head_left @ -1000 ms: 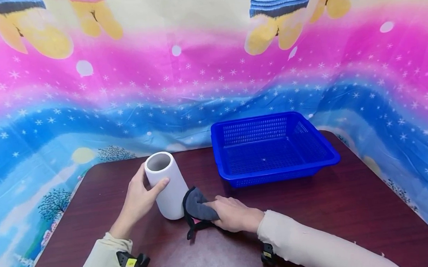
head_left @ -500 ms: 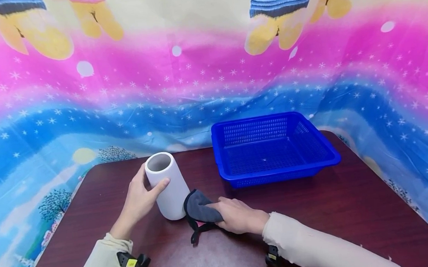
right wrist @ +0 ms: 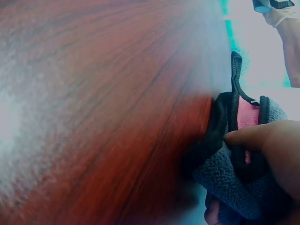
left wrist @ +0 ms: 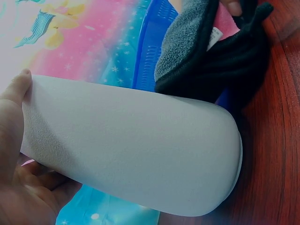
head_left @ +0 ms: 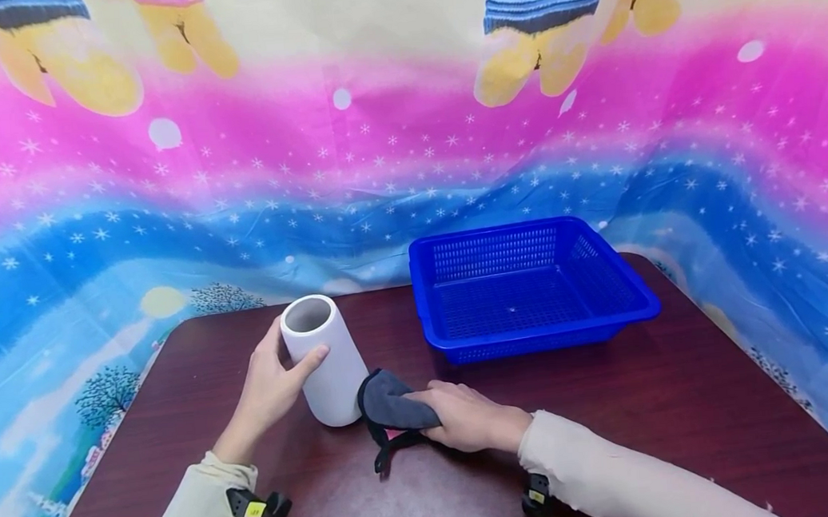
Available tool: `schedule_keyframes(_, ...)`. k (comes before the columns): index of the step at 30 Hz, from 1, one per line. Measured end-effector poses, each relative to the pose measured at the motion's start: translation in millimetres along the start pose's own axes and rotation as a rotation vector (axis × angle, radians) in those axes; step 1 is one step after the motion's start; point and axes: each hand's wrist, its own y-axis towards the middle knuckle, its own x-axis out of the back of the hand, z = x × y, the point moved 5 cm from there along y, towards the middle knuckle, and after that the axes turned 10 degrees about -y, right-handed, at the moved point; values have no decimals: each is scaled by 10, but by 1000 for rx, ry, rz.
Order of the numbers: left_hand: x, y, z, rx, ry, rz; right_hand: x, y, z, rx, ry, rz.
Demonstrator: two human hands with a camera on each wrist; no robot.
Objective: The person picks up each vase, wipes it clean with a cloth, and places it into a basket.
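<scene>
Steadying a white vase (head_left: pixel 336 388) with the left grip (head_left: pixel 267 381), curled round its upper part from nine o'clock, while pinching a folded grey cloth (head_left: pixel 391 404) in the right grip (head_left: pixel 464 417). Looks like wiping in hand, to judge by the cloth set against the vase's lower wall at four o'clock. Cannot count any patch as finished from these views; probably leaves more of the outer wall to cover, far side included. To find the vase, look toward ten o'clock on the dark red worktop (head_left: pixel 682 384), with a blue basket (head_left: pixel 535 336) well apart between two and three o'clock from it. Shows a smooth, matt wall, widening from a round mouth to a rounded lower edge, with a greyer hollow inside and no plain stain in view. Leans toward eleven o'clock in the head view; cannot confirm full contact between base and worktop.
</scene>
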Motion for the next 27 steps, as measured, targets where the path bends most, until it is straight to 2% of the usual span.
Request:
schedule_keyframes(12,3,-4,-6,5,-6,5,46,-23,2,2,19,-42)
schedule_keyframes(19,9,-8,-17,12,-10,5,60,-50,-16,-11,40,-40)
schedule_keyframes(27,10,-7,-22,7,-12,8,117,-80,-29,8,47,-74)
